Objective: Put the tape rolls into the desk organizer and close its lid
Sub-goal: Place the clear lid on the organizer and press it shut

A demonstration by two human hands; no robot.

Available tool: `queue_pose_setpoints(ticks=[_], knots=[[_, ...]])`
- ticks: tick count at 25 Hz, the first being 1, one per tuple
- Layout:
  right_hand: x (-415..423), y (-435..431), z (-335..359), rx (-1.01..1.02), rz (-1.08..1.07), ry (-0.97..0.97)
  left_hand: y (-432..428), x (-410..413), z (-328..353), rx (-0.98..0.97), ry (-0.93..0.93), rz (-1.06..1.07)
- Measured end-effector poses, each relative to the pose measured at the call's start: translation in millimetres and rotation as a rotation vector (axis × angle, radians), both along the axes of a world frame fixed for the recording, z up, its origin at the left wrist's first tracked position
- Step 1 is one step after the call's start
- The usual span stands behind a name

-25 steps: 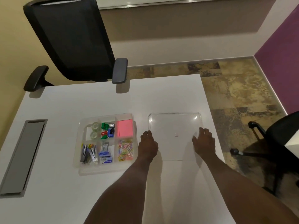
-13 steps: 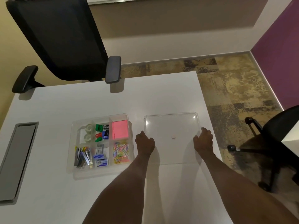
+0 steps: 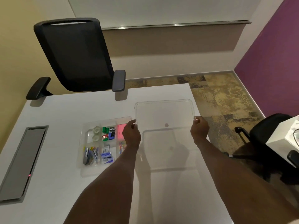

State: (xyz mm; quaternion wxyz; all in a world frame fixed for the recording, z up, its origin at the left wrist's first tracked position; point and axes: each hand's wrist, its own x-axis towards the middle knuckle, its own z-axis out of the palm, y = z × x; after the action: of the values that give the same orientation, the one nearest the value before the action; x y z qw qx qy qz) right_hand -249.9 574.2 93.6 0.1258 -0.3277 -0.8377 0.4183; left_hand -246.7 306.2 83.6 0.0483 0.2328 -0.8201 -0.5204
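**Q:** What have you got hold of?

**Me:** The clear lid (image 3: 164, 113). My left hand (image 3: 131, 135) pinches its left edge and my right hand (image 3: 199, 131) pinches its right edge, fingers (image 3: 197, 119) closed on the rim, thumbs on top. It is up off the surface (image 3: 64, 183), tipped with its far edge higher; its shadow lies on the white top below and nearer me.

**Q:** Where does it have to go?

**Me:** Sideways to my left. The desk organizer (image 3: 103, 143) sits just beyond my left fingers, so close that my left hand already overlaps its right-hand compartments. The right hand is well apart from it, a whole lid's width away. I judge the move to be a plain carry leftward until the lid's corners stand over the organizer's corners, then down flat.

**Q:** And the tape rolls?

**Me:** Both tape rolls (image 3: 96, 134) lie in the organizer's far-left compartment, one behind the other, so that part looks done. Only the closing remains.

**Q:** Does the lid need turning?

**Me:** I think not. Lid and organizer look near-square and their edges run roughly parallel already.

**Q:** Any writing you can read?

**Me:** None. The small blue boxes (image 3: 106, 158) in the near-middle compartment carry print, but it is too small to make out. The lid has only a small round mark near its centre.
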Motion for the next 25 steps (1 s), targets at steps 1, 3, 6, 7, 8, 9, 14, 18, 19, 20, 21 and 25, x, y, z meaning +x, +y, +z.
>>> queue_pose_setpoints(ticks=[1, 3, 6, 7, 8, 9, 14, 18, 19, 20, 21, 25], knots=[[0.3, -10.1, 8.5, -0.020, 0.010, 0.037, -11.6, -1.6, 10.3, 0.003, 0.022, 0.027], [0.2, -32.4, 22.0, -0.114, 0.015, 0.093, -38.8, -3.2, 29.8, -0.005, 0.057, 0.080], [2.8, -75.1, 43.3, -0.196, 0.071, 0.153, -87.3, 2.4, 55.9, -0.040, 0.114, 0.160], [5.1, -89.0, 50.5, -0.181, 0.103, 0.173, -102.4, 6.6, 63.1, -0.056, 0.140, 0.183], [7.8, -101.9, 57.4, -0.167, 0.134, 0.194, -115.7, 11.9, 69.0, -0.064, 0.164, 0.201], [11.5, -115.5, 64.1, -0.172, 0.162, 0.215, -129.7, 19.4, 75.5, -0.062, 0.188, 0.218], [21.5, -161.0, 85.3, -0.357, 0.275, 0.242, -193.6, 50.6, 93.2, 0.068, 0.228, 0.233], [36.1, -187.6, 90.2, -0.562, 0.376, 0.217, -245.2, 70.7, 97.4, 0.200, 0.211, 0.120], [39.1, -193.9, 90.4, -0.635, 0.364, 0.202, -257.9, 75.1, 97.0, 0.238, 0.194, 0.091], [41.8, -199.3, 90.7, -0.717, 0.331, 0.188, -269.8, 78.1, 96.2, 0.301, 0.173, 0.075], [44.2, -203.6, 89.8, -0.778, 0.298, 0.177, -281.1, 80.4, 94.8, 0.390, 0.152, 0.069], [58.9, -217.6, 74.7, -0.760, 0.287, 0.104, -312.4, 94.4, 87.5, 0.640, 0.093, 0.080]])
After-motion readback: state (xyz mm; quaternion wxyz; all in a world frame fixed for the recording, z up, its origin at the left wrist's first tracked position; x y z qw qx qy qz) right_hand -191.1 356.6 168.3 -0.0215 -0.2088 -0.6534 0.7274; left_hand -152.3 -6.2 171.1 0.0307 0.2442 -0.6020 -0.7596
